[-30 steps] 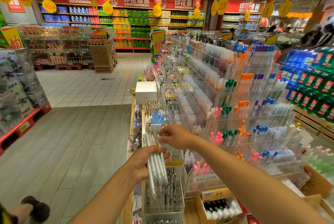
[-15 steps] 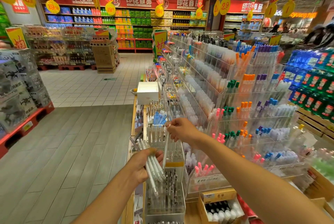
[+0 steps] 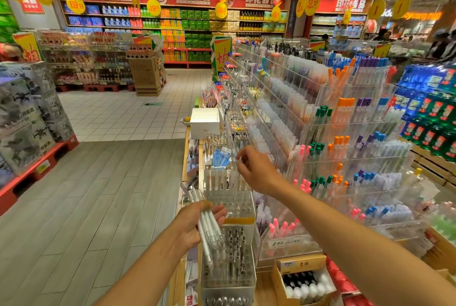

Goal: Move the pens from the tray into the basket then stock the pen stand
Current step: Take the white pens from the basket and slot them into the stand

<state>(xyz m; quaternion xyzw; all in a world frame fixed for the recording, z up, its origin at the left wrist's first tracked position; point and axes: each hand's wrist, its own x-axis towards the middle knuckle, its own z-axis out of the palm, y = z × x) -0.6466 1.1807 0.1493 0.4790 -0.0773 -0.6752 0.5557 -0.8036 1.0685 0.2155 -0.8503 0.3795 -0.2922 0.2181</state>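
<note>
Floor (image 3: 98, 207) lies open left of the pen stand (image 3: 228, 197). Left hand (image 3: 195, 225) grips a bundle of white pens (image 3: 208, 226) near it; right hand (image 3: 256, 172) hovers above, fingers loosely curled, holding nothing.

clear glossy plastic pen stand (image 3: 228, 197), wood-look floor (image 3: 98, 194)

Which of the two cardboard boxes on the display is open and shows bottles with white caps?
The brown cardboard box at the bottom, nearest the camera. The white box further back shows no bottles.
</note>
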